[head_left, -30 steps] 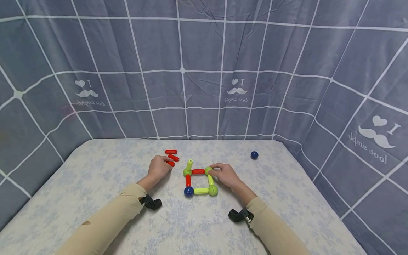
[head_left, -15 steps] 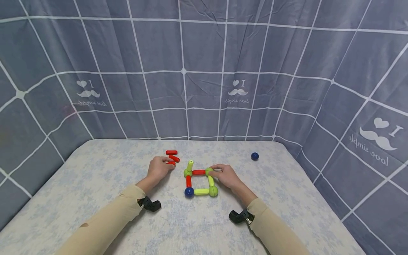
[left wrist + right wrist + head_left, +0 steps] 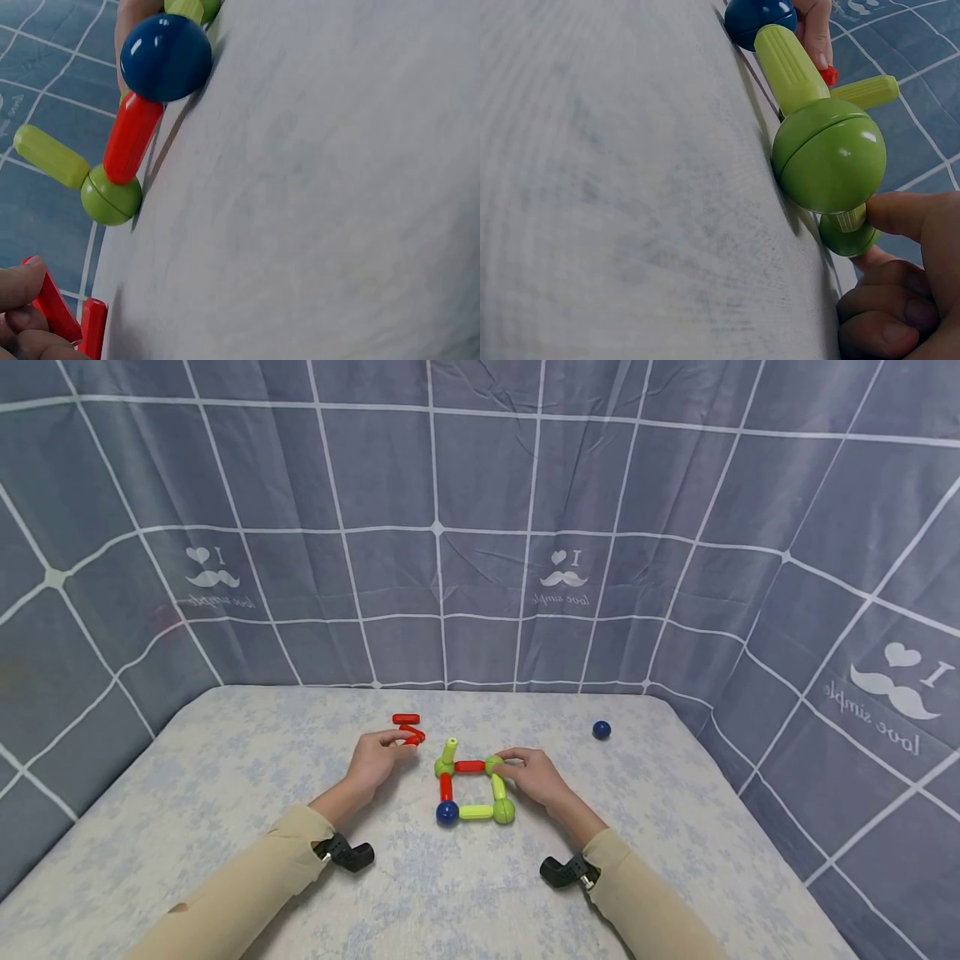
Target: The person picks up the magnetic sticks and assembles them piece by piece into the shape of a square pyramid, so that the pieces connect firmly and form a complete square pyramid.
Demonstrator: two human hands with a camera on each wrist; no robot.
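hands [image 3: 378,757] pinch red rod [image 3: 411,737], steady square frame [image 3: 474,789].

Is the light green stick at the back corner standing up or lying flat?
Standing up, tilted a little. The light green stick rises from the green ball, while the square's other sticks lie flat on the table.

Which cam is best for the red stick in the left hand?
Left wrist: the red stick shows large, pinched by the left hand's fingertips, lifted beside another red stick. The head view shows it small at the left hand, half covered by fingers. The right wrist view shows only a red scrap behind a finger; which stick is unclear.
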